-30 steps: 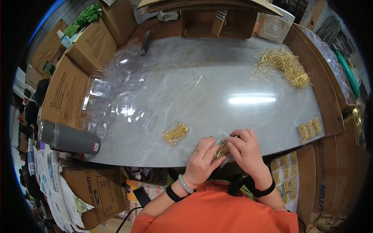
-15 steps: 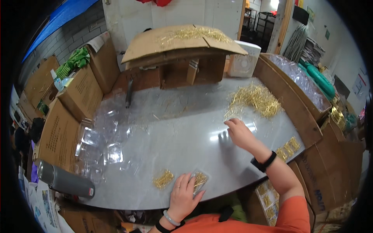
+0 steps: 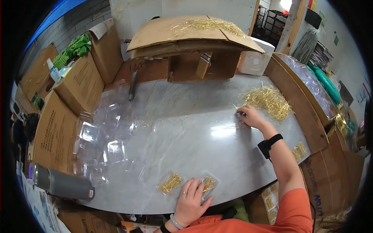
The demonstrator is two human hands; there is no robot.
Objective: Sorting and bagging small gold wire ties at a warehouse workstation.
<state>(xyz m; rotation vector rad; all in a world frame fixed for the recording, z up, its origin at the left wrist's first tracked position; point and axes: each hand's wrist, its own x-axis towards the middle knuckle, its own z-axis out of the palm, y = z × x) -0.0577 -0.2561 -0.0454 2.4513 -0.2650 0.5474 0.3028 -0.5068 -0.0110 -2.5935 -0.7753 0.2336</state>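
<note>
My left hand (image 3: pixel 191 202) lies with its fingers stretched out at the near table edge, touching a small clear plastic tray (image 3: pixel 211 186) of thin gold-coloured pieces. Just left of it is another clear tray (image 3: pixel 170 183) with a heap of the same pieces. Out to the right, my right hand (image 3: pixel 251 117) has its fingers curled together low over the table. It is at the near left side of a large loose pile of thin gold pieces (image 3: pixel 270 101). Whatever its fingertips hold, if anything, is too small to make out.
Several empty clear plastic trays (image 3: pixel 110 136) are scattered at the left, beside a grey bottle (image 3: pixel 64 181). A cardboard box (image 3: pixel 175 70) stands at the back, with a white fan (image 3: pixel 256 58) next to it. More gold pieces (image 3: pixel 299 150) sit at the right edge.
My right hand has reached farther forward to the edge of the gold pile, its fingers now curled in. My left hand stays by the same tray. The whole view has shifted slightly.
</note>
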